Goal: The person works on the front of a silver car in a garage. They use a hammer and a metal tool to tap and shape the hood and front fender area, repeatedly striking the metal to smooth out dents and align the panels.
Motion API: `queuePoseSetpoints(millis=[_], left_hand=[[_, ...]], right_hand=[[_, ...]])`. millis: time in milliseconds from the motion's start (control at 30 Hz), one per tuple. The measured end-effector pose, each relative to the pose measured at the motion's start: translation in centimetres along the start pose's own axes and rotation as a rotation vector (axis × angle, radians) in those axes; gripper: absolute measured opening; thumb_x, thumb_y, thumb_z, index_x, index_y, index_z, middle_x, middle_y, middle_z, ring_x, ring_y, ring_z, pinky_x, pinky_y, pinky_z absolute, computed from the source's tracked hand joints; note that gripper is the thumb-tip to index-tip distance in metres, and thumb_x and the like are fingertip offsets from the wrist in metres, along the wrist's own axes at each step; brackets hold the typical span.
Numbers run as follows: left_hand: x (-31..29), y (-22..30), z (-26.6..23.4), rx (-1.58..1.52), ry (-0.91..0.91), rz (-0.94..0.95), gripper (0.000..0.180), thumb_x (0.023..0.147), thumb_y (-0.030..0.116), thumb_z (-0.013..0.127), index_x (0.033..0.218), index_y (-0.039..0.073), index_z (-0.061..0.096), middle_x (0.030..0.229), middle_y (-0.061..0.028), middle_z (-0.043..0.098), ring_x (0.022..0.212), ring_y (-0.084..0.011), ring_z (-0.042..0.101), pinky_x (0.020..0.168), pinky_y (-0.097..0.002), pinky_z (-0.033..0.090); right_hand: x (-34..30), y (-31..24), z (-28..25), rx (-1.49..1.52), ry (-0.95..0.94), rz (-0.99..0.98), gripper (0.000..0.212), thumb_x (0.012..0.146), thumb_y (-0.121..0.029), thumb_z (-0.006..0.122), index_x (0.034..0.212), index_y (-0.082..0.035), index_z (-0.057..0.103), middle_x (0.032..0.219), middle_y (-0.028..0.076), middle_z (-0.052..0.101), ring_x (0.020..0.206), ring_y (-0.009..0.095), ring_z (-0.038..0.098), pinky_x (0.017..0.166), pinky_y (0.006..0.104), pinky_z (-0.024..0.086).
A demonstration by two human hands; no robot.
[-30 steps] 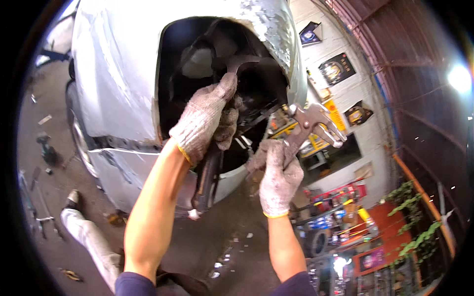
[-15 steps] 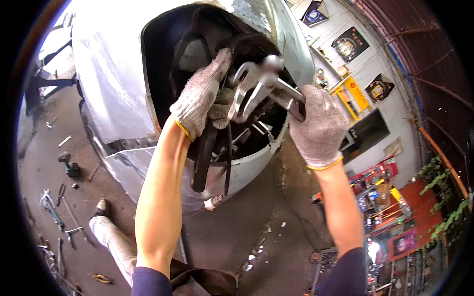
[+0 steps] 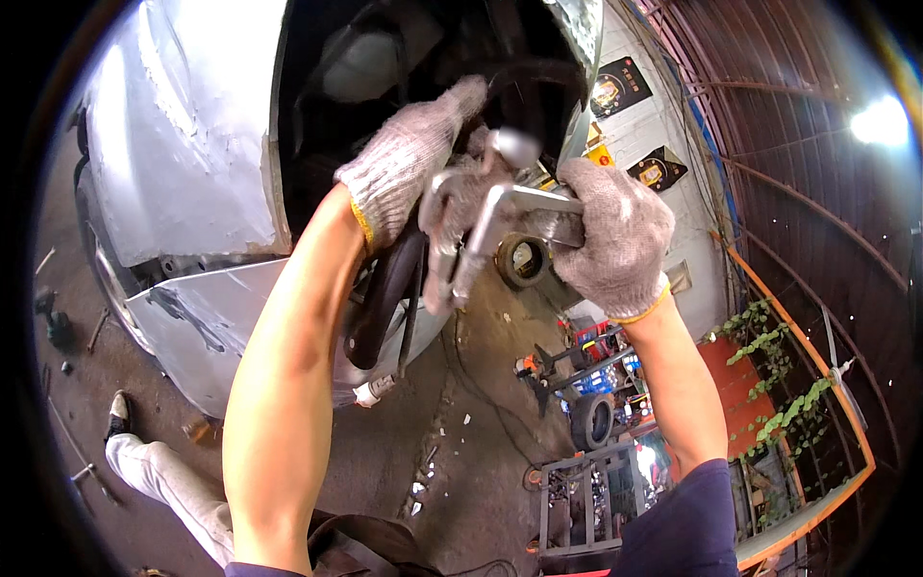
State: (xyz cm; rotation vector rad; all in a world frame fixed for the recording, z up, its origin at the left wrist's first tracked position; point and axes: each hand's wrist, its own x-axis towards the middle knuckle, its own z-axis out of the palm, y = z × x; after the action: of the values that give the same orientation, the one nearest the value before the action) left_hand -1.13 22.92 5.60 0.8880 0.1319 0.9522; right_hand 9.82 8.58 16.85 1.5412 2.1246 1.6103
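My left hand, in a grey knit glove with a yellow cuff, is closed at the dark opening in the silver car body. A long dark handle with a rounded end runs down from under its palm. My right hand, gloved the same way, is closed round the flat shank of a silver metal tool. That tool has a round knob and prong-like arms, blurred by motion, and sits close beside my left fingers. Whether it touches them I cannot tell. A thin dark cable with a whitish connector hangs below.
A person's leg in light trousers and a shoe reaches across the floor at lower left. Nearby lie a drill and a T-handled tool. Tyres and a metal rack stand at lower right.
The view has swung, bringing more of the ceiling and right side in. Both hands stay closed on what they hold; the silver tool has turned somewhat, its arms lower beside my left hand.
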Motion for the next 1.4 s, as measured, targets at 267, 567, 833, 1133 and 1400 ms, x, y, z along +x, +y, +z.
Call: queuePoseSetpoints(millis=[267,567,833,1133,1400], left_hand=[[1.6,-0.3,-1.1,-0.003,-0.135,-0.211,0.06,0.098,0.061,0.052,0.101,0.004,0.07,0.088,-0.0095,0.067,0.073,-0.0164,0.06,0.065,-0.031,0.051],[-0.1,1.0,-0.3,-0.11,-0.18,-0.151,0.051,0.097,0.056,0.054,0.083,0.008,0.058,0.058,0.0008,0.045,0.038,-0.015,0.037,0.038,-0.031,0.034],[-0.3,0.9,-0.1,-0.098,-0.194,-0.12,0.051,0.098,0.057,0.054,0.083,0.008,0.056,0.057,0.0016,0.044,0.039,-0.0121,0.038,0.038,-0.03,0.033],[-0.2,1.2,-0.1,-0.152,-0.226,-0.178,0.051,0.098,0.057,0.052,0.079,0.01,0.055,0.055,0.0019,0.043,0.035,-0.0105,0.035,0.033,-0.0291,0.031],[-0.2,1.3,-0.4,-0.123,-0.247,-0.184,0.051,0.096,0.059,0.055,0.083,0.01,0.055,0.06,0.003,0.045,0.036,-0.0102,0.037,0.033,-0.0296,0.03]], right_hand=[[0.6,-1.1,-0.5,0.113,0.018,-0.112,0.019,0.072,-0.008,0.071,0.088,-0.009,0.061,0.068,0.009,0.058,0.061,0.028,0.062,0.056,0.0388,0.05],[0.4,0.2,-1.6,0.042,-0.128,0.039,0.021,0.068,-0.011,0.074,0.082,-0.009,0.057,0.07,0.01,0.062,0.063,0.029,0.065,0.055,0.0399,0.05],[0.5,1.2,-2.2,0.057,-0.176,0.009,0.016,0.076,-0.013,0.072,0.079,-0.008,0.058,0.065,0.012,0.061,0.061,0.033,0.065,0.054,0.0431,0.051],[0.8,1.8,-1.6,-0.009,-0.229,0.132,0.021,0.083,-0.02,0.071,0.078,-0.007,0.056,0.064,0.015,0.058,0.062,0.034,0.065,0.056,0.0447,0.051],[0.3,3.1,-1.1,-0.01,-0.231,0.151,0.01,0.077,-0.005,0.065,0.085,-0.006,0.059,0.071,0.019,0.061,0.063,0.04,0.063,0.056,0.0443,0.049]])
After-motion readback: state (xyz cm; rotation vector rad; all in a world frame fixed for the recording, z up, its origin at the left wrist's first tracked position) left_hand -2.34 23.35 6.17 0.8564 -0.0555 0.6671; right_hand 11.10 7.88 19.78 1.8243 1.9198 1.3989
